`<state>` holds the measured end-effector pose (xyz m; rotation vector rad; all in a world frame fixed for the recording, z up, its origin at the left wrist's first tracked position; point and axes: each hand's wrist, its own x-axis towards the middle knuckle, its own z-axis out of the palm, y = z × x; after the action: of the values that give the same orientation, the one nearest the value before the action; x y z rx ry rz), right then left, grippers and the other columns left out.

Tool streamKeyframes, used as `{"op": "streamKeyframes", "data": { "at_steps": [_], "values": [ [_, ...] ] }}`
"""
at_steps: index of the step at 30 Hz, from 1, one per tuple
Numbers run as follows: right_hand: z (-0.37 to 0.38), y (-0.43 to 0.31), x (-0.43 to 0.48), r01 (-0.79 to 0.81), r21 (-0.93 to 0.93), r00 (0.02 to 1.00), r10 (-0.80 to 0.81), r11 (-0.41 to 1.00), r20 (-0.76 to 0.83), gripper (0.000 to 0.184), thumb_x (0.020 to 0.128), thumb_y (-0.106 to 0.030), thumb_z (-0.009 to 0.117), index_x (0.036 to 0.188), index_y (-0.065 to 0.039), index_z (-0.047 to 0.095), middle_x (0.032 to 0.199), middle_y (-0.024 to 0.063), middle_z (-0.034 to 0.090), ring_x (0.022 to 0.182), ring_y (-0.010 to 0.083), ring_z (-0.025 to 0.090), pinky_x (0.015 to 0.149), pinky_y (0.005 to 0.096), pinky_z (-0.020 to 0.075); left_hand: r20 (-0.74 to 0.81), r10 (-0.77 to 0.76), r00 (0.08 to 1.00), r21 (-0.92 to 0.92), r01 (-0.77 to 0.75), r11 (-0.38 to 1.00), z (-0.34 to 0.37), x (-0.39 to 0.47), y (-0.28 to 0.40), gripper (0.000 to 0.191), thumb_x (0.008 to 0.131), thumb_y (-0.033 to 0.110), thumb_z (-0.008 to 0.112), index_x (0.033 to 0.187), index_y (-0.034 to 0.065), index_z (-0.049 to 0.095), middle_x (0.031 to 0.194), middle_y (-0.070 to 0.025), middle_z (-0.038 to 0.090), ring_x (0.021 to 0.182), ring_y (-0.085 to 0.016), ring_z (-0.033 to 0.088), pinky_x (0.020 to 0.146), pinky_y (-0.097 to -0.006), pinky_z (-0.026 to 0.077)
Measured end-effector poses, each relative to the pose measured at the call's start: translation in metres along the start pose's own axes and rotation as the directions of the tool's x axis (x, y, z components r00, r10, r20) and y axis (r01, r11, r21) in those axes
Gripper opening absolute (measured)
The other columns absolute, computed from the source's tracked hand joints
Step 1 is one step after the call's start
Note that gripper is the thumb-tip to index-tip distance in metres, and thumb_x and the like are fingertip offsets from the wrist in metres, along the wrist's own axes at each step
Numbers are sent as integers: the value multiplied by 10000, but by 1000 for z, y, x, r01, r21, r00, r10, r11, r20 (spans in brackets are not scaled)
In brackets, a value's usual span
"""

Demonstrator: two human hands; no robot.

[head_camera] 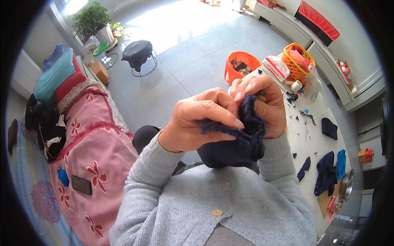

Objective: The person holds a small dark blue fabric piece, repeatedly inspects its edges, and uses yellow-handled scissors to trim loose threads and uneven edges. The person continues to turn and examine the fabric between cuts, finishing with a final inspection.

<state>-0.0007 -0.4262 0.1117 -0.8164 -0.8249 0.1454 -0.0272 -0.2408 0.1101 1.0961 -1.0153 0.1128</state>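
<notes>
In front of my chest I hold up a piece of dark navy fabric [227, 150] with a thick, gathered edge. My left hand [206, 118] pinches this edge between thumb and fingers on the left side. My right hand [261, 103] grips the same edge on its right side, higher up, with the fingers bent over the cloth. The fingertips of both hands are close together at the top of the fabric. Whether a needle or thread is between the fingers cannot be told. The lower part of the cloth hangs below my hands, above my lap.
On the right, a white table [303, 135] bears navy cloth pieces [329, 128], thread spools [296, 86], scraps and an orange basket of yarn [297, 63]. A red bin [229, 69] stands beside it. At left are a pink-covered sofa [107, 153], a phone [81, 184] and a stool [137, 53].
</notes>
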Motion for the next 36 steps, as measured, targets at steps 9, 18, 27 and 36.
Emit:
{"op": "streamKeyframes", "data": {
  "at_steps": [9,18,27,36],
  "values": [
    [16,0,13,-60,-113,997,54,992,-53,187,833,68,667,1003,4,621,961,106,664,907,163,647,818,276,525,-56,209,976,207,-194,959,-1,14,-5,258,677,87,860,896,90,724,1425,-252,398,1200,-306,529,987,-394,451],
    [42,-1,31,-139,-53,983,131,989,-131,121,857,45,667,941,-15,605,941,71,652,893,103,626,787,224,515,-81,211,974,367,-167,915,-4,20,26,271,641,48,860,879,67,731,1261,-201,594,1219,-319,528,999,-411,447],
    [43,-16,30,26,-363,970,-112,932,-217,273,837,-75,754,1042,11,595,996,73,646,768,52,575,683,172,458,-356,210,910,637,72,767,-9,2,41,297,648,4,853,914,28,724,978,-94,679,956,-210,635,816,-306,514],
    [47,-8,8,-166,-632,963,-15,757,-271,198,834,-13,748,990,21,631,788,-19,624,687,10,546,610,145,442,-380,-116,918,337,254,906,-19,-7,31,284,710,-12,826,959,1,689,926,-47,654,851,-132,628,752,-262,522]
  ]
}}
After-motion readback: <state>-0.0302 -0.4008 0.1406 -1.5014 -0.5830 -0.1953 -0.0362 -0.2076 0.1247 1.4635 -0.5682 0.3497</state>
